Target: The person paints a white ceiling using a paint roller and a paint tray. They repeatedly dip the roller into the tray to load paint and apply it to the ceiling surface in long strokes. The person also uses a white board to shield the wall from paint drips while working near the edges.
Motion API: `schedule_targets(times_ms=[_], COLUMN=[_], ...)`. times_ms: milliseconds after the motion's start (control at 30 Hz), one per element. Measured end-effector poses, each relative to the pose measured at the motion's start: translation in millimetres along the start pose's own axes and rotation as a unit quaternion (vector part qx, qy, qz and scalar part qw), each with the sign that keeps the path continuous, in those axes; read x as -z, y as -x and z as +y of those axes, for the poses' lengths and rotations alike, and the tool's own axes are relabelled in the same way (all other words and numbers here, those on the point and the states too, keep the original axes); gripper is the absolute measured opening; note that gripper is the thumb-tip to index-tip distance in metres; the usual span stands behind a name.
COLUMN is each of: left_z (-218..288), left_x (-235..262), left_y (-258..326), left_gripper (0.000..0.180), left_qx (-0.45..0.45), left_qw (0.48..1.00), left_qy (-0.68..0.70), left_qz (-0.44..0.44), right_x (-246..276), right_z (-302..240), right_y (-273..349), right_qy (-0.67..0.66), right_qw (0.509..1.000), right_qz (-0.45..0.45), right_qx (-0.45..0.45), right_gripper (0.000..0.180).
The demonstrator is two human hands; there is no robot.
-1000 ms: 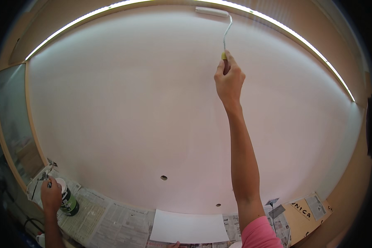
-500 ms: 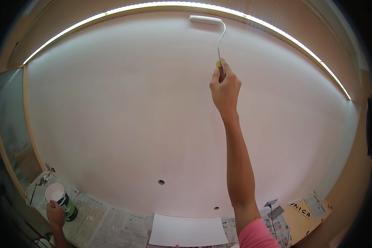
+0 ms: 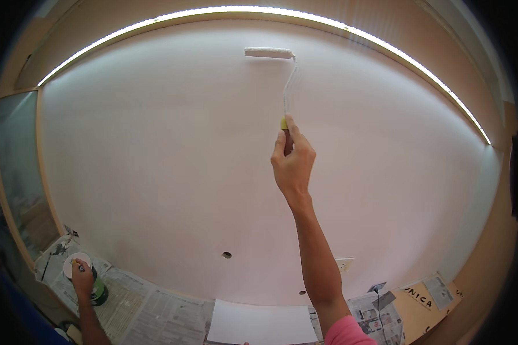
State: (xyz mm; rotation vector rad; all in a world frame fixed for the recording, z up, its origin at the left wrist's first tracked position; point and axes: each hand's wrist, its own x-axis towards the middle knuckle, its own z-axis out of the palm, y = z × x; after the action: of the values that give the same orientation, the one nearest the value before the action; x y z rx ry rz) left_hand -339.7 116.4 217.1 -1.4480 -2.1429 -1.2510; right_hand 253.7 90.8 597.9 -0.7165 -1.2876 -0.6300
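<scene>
From the head view we see a big wall (image 3: 172, 172). It is smooth, flat and painted a very pale pinkish white. A bright strip of light (image 3: 339, 29) curves along its top edge.

Our right hand (image 3: 293, 167) is up high in front of the wall. Its fingers (image 3: 279, 150) are wrapped tight around the handle of a paint roller (image 3: 284, 92). The handle is dark with a small yellow band at its top. A thin bent metal rod goes up from the handle and turns left. At the end sits the roller itself, a short white fuzzy tube lying flat against the wall, near the wall's top edge and a little left of our hand.

Our left hand (image 3: 82, 277) is low, at the wall's bottom left corner. Its fingers are curled down on the round white lid of a paint can (image 3: 96, 290). The can is green and round, and it stands on the floor. We cannot tell how hard the fingers grip it.

Crinkly newspapers (image 3: 149, 316) cover the floor along the bottom edge of the wall. A plain white sheet (image 3: 262, 325) lies among them. Brown cardboard (image 3: 426, 302) lies at the bottom right corner.

Two small dark holes (image 3: 227, 255) and a white socket (image 3: 344, 264) sit low on the wall. A glass panel with a wooden frame (image 3: 17, 172) stands at the wall's left edge.
</scene>
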Motion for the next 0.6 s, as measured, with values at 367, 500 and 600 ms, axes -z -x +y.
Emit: schedule_targets(times_ms=[367, 500, 600], left_z=[-52.5, -16.4, -18.2], left_x=[-40.7, -8.5, -6.4], left_y=[-1.4, 3.7, 0.9], left_gripper=[0.040, 0.040, 0.040], left_qx=[-0.141, -0.033, -0.062], left_qw=[0.939, 0.976, 0.957], left_qy=[-0.314, -0.189, -0.265], left_qz=[-0.002, -0.098, -0.099], right_x=[-48.6, -41.5, -41.7], right_z=[2.1, -0.5, -0.8], right_y=[-69.6, -59.0, -64.7], right_qy=[0.056, 0.079, 0.067], right_qw=[0.997, 0.997, 0.997], right_qz=[0.018, -0.010, 0.000], right_qx=[0.042, 0.004, 0.036], right_gripper=[0.037, 0.037, 0.038])
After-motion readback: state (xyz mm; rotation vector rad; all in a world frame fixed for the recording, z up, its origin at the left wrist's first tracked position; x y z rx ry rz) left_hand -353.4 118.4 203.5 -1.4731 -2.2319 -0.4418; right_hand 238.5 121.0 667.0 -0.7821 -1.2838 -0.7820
